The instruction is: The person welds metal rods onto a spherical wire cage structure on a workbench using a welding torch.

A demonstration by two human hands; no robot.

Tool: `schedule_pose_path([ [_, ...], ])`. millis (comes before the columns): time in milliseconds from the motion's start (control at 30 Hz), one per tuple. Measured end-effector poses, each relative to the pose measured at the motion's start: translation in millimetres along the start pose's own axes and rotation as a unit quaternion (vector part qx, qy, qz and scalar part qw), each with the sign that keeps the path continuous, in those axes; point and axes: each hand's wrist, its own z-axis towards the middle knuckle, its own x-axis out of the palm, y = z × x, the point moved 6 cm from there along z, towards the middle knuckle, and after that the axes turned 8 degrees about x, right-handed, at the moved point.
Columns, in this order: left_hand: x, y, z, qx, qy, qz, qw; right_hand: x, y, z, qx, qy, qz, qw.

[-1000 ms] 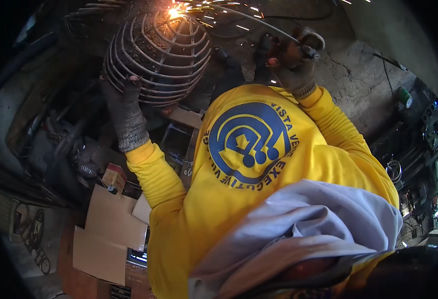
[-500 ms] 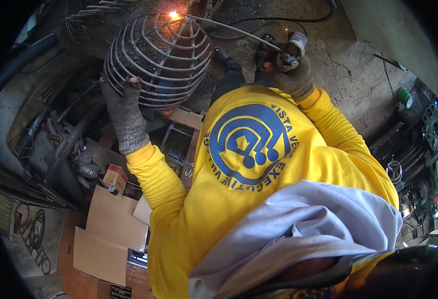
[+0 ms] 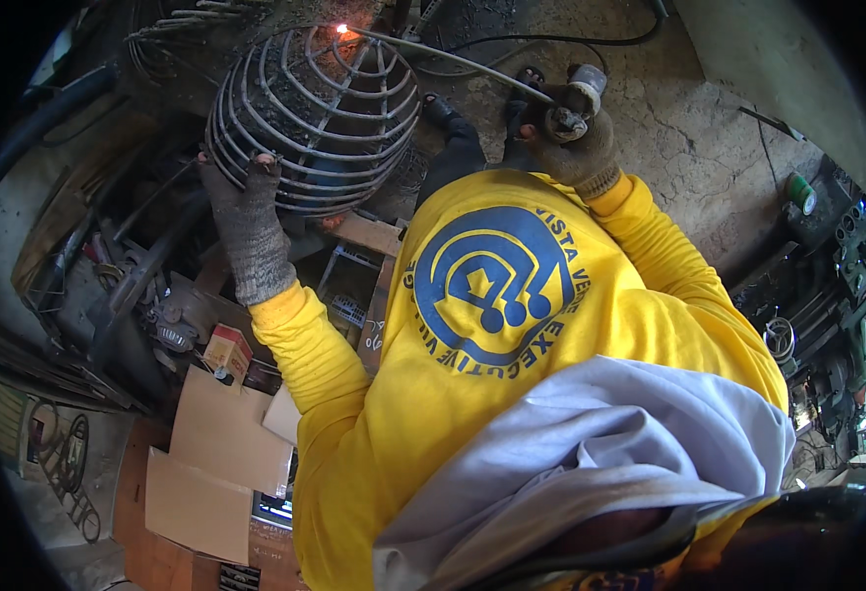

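Note:
A round cage of bent metal bars [image 3: 307,144] stands in front of me on the left. My left hand [image 3: 246,192], in a grey fingerless glove, grips the cage's near left bars with its fingertips. On the right, my gloved right hand [image 3: 583,148] is closed round a welding electrode holder [image 3: 568,120]. From the holder a long thin welding rod [image 3: 458,61] runs left to the cage's far top edge. A small glowing weld spot [image 3: 342,29] burns where the rod's tip meets the bars. The bars beside it look reddish in the glow.
A dark cable [image 3: 561,40] loops over the cracked concrete floor [image 3: 665,128]. Cardboard sheets [image 3: 221,433] and a small box [image 3: 227,353] lie at lower left. Machinery [image 3: 842,286] lines the right side, near a green can [image 3: 800,193]. Metal scrap crowds the left.
The weld glow has become smaller and dimmer. The rod's tip has shifted slightly left, and the cage has moved very slightly. Both hands keep their grips.

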Motion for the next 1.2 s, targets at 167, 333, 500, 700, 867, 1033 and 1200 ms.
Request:
schedule_pose_path([
  [167, 3.6, -2.9, 1.3, -0.045, -0.036, -0.026, 0.998, 0.7, 3.9, -0.5, -0.034, -0.005, -0.074, 0.997],
  [333, 3.9, -2.4, 1.1, -0.046, -0.043, -0.071, 0.996, 1.4, 8.5, 0.5, -0.068, -0.004, -0.126, 0.990],
  [500, 11.7, -11.7, 4.1, -0.034, -0.011, -0.146, 0.989, 11.9, -21.0, -0.2, 0.127, 0.025, 0.257, 0.958],
  [700, 9.5, -6.2, 0.8, -0.024, -0.029, -0.094, 0.995, 2.8, 19.1, 6.3, -0.104, 0.011, -0.075, 0.992],
  [867, -3.2, 44.3, 1.7, 0.009, -0.070, -0.188, 0.980, 6.1, -3.7, 2.9, 0.013, 0.002, 0.038, 0.999],
  [1033, 12.0, 8.7, 18.9, 0.111, 0.014, -0.119, 0.987, 4.2, -20.8, 0.3, 0.139, -0.023, 0.389, 0.911],
  [1200, 0.5, 49.4, 17.9, 0.082, -0.004, -0.096, 0.992, -13.3, 11.1, 2.4, 0.037, -0.055, 0.015, 0.998],
])
